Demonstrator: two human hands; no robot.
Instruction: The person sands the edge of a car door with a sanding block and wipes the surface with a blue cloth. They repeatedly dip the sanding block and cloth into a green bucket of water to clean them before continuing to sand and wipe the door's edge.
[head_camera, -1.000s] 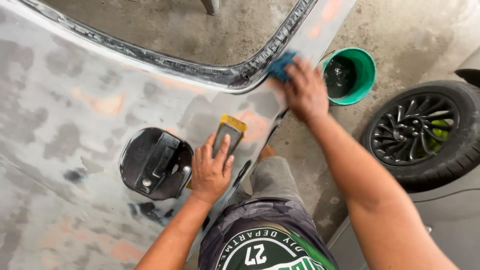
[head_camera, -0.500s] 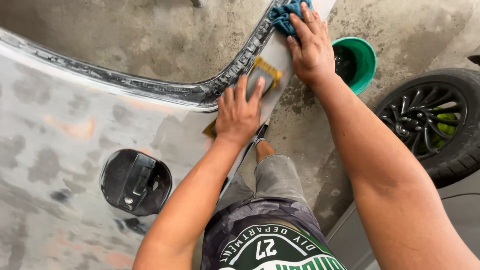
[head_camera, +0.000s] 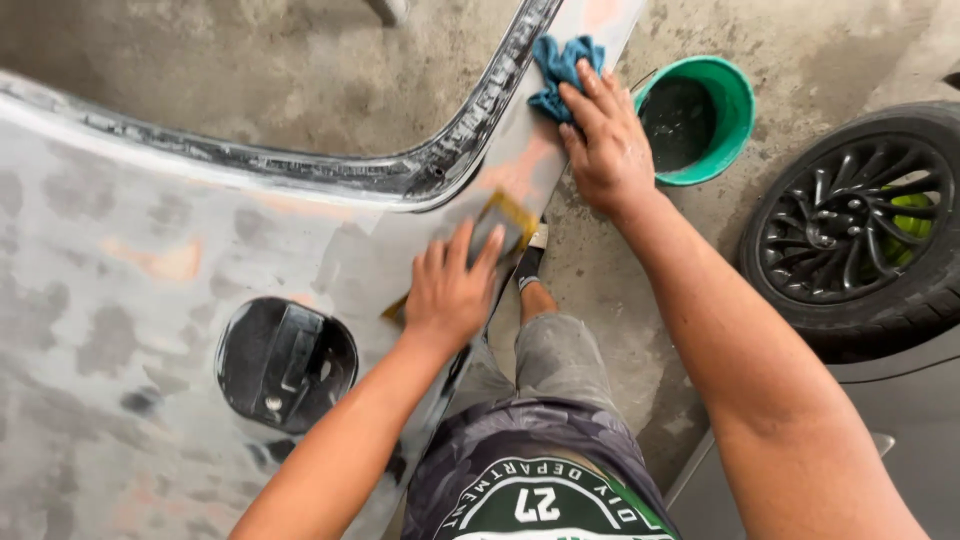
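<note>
We sand and wipe the car panel (head_camera: 150, 250).
Left hand (head_camera: 452, 292), fingers spread, presses the sanding block (head_camera: 497, 225) flat; at one o'clock, right hand (head_camera: 607, 145) pins the blue rag (head_camera: 560, 70), fingers together.

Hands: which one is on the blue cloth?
The right hand, pressing the blue cloth near the green bucket. The left hand presses a yellow-edged sanding block instead.

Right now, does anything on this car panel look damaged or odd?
Yes. The car panel is blotchy, with grey and orange patches where paint is gone. The round filler recess stands open. Nothing looks spilled by the green bucket.
</note>
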